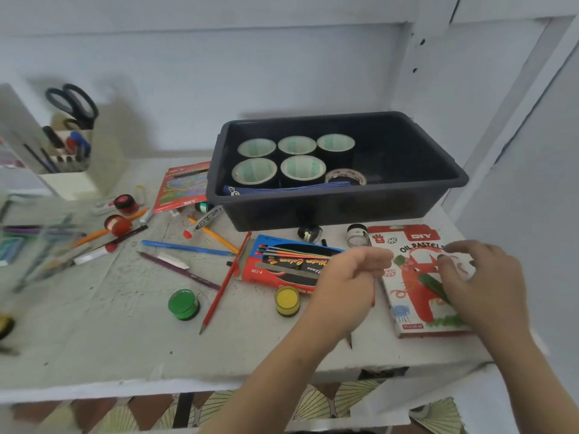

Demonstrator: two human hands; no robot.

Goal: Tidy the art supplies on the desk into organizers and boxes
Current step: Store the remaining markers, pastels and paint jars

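Observation:
My left hand [347, 283] is curled in a fist over the right end of the red and blue watercolour box [282, 267]; a dark pencil [349, 339] pokes out below it. Over the white oil pastels box [407, 308], my right hand [482, 283] pinches a green pastel stick [434, 286]. A dark plastic bin [338, 208] behind them holds several tape rolls [302, 169]. Loose on the desk lie a red pencil [224, 286], a blue pencil [185, 247], a purple pencil [178, 270], a green paint jar [183, 303] and a yellow paint jar [286, 300].
A cream desk organizer [72, 177] with scissors [73, 103] and pens stands at the back left. More pencils, red jars [117, 225], a marker [206, 219] and a red DIY pack [185, 187] clutter the left. The desk's front edge [188, 386] runs below my arms.

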